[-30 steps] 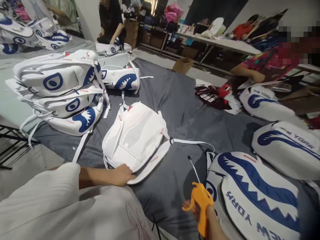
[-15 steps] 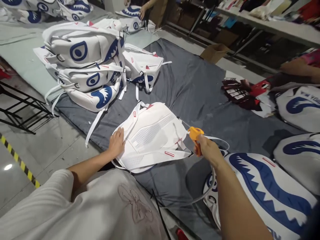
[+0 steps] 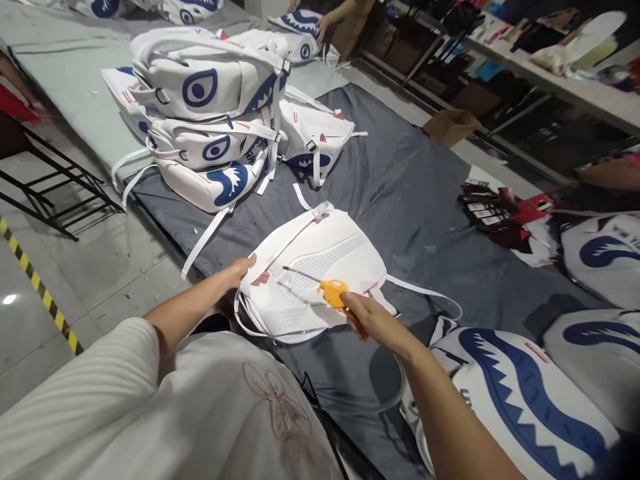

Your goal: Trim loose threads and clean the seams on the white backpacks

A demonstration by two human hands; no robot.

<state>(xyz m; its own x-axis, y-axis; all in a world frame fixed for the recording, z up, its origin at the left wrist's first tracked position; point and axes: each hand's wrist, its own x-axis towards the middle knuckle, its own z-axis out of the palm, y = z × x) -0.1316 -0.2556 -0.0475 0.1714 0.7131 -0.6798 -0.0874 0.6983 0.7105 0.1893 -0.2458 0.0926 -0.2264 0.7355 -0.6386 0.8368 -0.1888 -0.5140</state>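
Observation:
A white backpack (image 3: 320, 257) lies back-side up on the dark grey cloth (image 3: 415, 193) just in front of me. My left hand (image 3: 239, 271) grips its near left edge, lifting it a little. My right hand (image 3: 367, 319) holds an orange air blow gun (image 3: 334, 293). The gun's thin metal nozzle points left over the backpack's mesh back panel. A hose runs down from the gun toward me.
A stack of white shark-print backpacks (image 3: 210, 127) stands at the far left, one more (image 3: 313, 137) beside it. Further shark-print backpacks (image 3: 530, 400) lie at the right. Dark red tags (image 3: 493, 213) lie on the cloth. A black metal frame (image 3: 45, 193) stands left; another person's hand (image 3: 323, 27) works at the far end.
My right hand has swung the blow gun leftward over the backpack, nozzle now across the mesh panel. My left hand has lifted the backpack's near edge. The view shifted left.

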